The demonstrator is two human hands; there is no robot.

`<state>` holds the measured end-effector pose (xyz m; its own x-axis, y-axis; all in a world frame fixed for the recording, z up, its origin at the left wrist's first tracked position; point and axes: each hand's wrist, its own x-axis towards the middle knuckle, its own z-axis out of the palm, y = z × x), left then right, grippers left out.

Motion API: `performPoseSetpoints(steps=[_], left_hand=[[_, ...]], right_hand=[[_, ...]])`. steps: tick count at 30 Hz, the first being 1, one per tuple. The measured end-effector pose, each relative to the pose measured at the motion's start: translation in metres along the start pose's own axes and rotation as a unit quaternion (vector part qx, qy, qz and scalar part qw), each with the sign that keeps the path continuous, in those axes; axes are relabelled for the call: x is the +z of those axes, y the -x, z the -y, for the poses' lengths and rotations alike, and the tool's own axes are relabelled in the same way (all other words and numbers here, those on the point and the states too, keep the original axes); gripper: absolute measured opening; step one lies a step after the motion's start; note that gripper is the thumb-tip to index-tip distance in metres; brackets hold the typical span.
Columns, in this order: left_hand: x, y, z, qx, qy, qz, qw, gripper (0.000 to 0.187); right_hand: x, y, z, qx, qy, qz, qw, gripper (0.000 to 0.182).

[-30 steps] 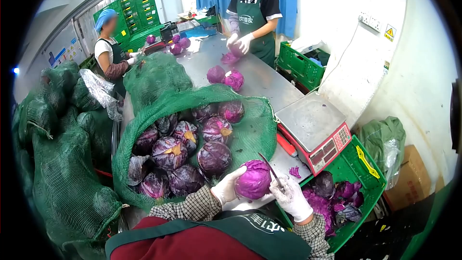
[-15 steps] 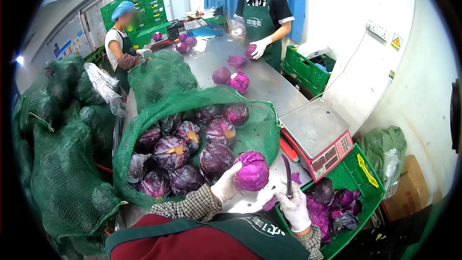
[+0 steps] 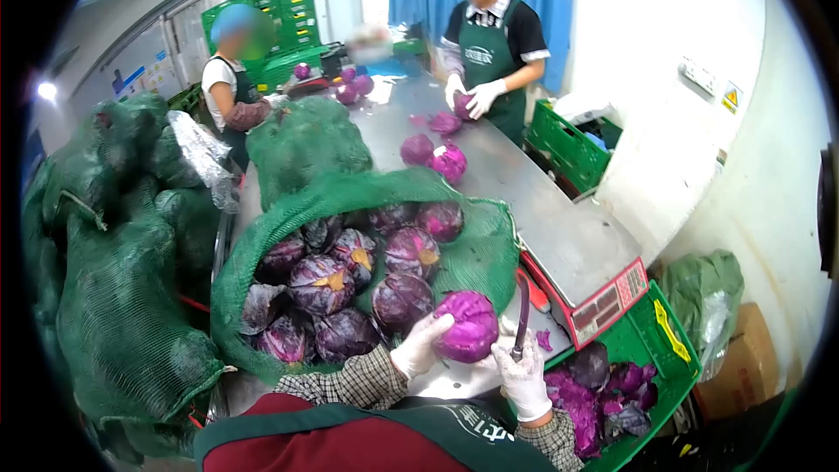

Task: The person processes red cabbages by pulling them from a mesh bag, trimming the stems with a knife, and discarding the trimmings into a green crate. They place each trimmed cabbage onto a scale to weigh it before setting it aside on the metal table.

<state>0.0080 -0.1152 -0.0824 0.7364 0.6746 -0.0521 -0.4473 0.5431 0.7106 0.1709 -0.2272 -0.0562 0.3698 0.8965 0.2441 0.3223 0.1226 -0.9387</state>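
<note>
Nearer the cabbage now, right hand has fingers curled round the knife, handle partly hidden; left hand cups the cabbage, fingers half-open, beside the sack.

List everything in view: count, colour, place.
Table: one, silver, centre
Held cabbage: one, purple, front
Knife: one, dark, right of it
Open sack: one, green, on table
Sack cabbages: about eleven, dark purple, inside
Loose cabbages: several, purple, farther along table
Closed sacks: several, green, left and mid-table
Scale: one, red and silver, right
Leaf crate: one, green, lower right
Leaves: many, purple, in crate
Other crates: several, green, background
Curtain: one, blue, back
Box: one, brown, lower right
Co-workers: two, green aprons, around table
Left hand: one, white-gloved, holding cabbage
Right hand: one, white-gloved, gripping knife
</note>
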Motion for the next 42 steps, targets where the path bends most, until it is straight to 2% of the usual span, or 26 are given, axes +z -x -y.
performPoseSetpoints(steps=[1, 3, 7, 8, 10, 11, 13, 15, 16, 18, 19, 21, 22, 25, 27, 28, 31, 34, 37, 39, 42], left_hand=[[0.008, 0.004, -0.006, -0.001, -0.004, 0.004, 1.0, 0.066], [0.013, 0.009, -0.004, -0.042, 0.086, 0.001, 0.995, 0.062], [0.002, 0.018, 0.011, -0.115, 0.046, -0.088, 0.988, 0.061], [0.001, 0.017, 0.015, -0.129, 0.054, -0.103, 0.985, 0.061], [-0.01, 0.016, 0.03, -0.182, 0.061, -0.113, 0.975, 0.062], [-0.025, 0.009, 0.045, -0.209, 0.056, -0.135, 0.967, 0.064], [-0.038, 0.0, 0.061, -0.202, 0.12, -0.14, 0.962, 0.066], [-0.032, 0.001, 0.057, -0.202, 0.126, -0.176, 0.955, 0.069], [-0.042, -0.002, 0.065, -0.192, 0.119, -0.181, 0.957, 0.07], [-0.057, -0.011, 0.079, -0.177, 0.115, -0.228, 0.95, 0.075], [-0.062, -0.011, 0.083, -0.18, 0.124, -0.22, 0.951, 0.081], [-0.069, -0.016, 0.088, -0.19, 0.121, -0.238, 0.945, 0.064], [-0.073, -0.017, 0.092, -0.198, 0.125, -0.254, 0.938, 0.068], [-0.069, -0.016, 0.097, -0.184, 0.057, -0.297, 0.935, 0.094], [-0.048, -0.007, 0.082, -0.164, 0.026, -0.311, 0.936, 0.097], [-0.047, -0.006, 0.08, -0.168, 0.019, -0.309, 0.936, 0.097], [-0.045, -0.008, 0.077, -0.182, 0.008, -0.315, 0.932, 0.096], [-0.047, -0.009, 0.08, -0.184, 0.027, -0.305, 0.934, 0.094], [-0.068, -0.019, 0.104, -0.162, 0.02, -0.292, 0.943, 0.093], [-0.068, -0.018, 0.102, -0.138, 0.031, -0.265, 0.954, 0.092], [-0.03, -0.001, 0.068, -0.161, 0.006, -0.314, 0.936, 0.092]], right_hand=[[0.0, -0.005, -0.007, -0.059, 0.087, 0.015, 0.994, 0.029], [-0.001, -0.003, -0.015, -0.044, 0.099, 0.04, 0.993, 0.024], [-0.004, 0.001, -0.031, 0.174, 0.027, 0.069, 0.982, 0.015], [-0.001, 0.015, -0.008, 0.198, -0.105, 0.061, 0.973, 0.021], [-0.008, 0.027, -0.049, 0.002, 0.037, 0.137, 0.99, 0.014], [-0.008, 0.027, -0.013, 0.219, -0.111, 0.11, 0.963, 0.011], [-0.007, 0.031, -0.006, 0.237, -0.103, 0.166, 0.952, 0.01], [0.008, 0.038, -0.005, 0.199, -0.121, 0.182, 0.955, 0.01], [0.009, 0.038, 0.016, 0.212, -0.065, 0.218, 0.95, 0.007], [0.014, 0.036, 0.012, 0.173, -0.037, 0.253, 0.951, 0.009], [0.015, 0.035, 0.015, 0.148, -0.022, 0.258, 0.955, 0.011], [0.017, 0.034, 0.015, 0.141, -0.018, 0.273, 0.951, 0.011], [0.016, 0.034, 0.015, 0.145, -0.02, 0.279, 0.949, 0.011], [0.017, 0.033, 0.009, 0.175, -0.034, 0.286, 0.942, 0.012], [0.018, 0.033, 0.004, 0.175, -0.035, 0.295, 0.939, 0.012], [0.017, 0.036, -0.014, 0.057, 0.026, 0.308, 0.949, 0.011], [0.017, 0.034, -0.006, 0.119, 0.008, 0.315, 0.942, 0.01], [0.016, 0.034, -0.003, 0.117, 0.026, 0.311, 0.943, 0.01], [0.02, 0.039, -0.036, 0.199, -0.104, 0.294, 0.929, 0.01], [0.018, 0.04, -0.027, 0.189, -0.092, 0.299, 0.931, 0.01], [0.017, 0.039, -0.026, 0.169, -0.092, 0.301, 0.934, 0.012]])
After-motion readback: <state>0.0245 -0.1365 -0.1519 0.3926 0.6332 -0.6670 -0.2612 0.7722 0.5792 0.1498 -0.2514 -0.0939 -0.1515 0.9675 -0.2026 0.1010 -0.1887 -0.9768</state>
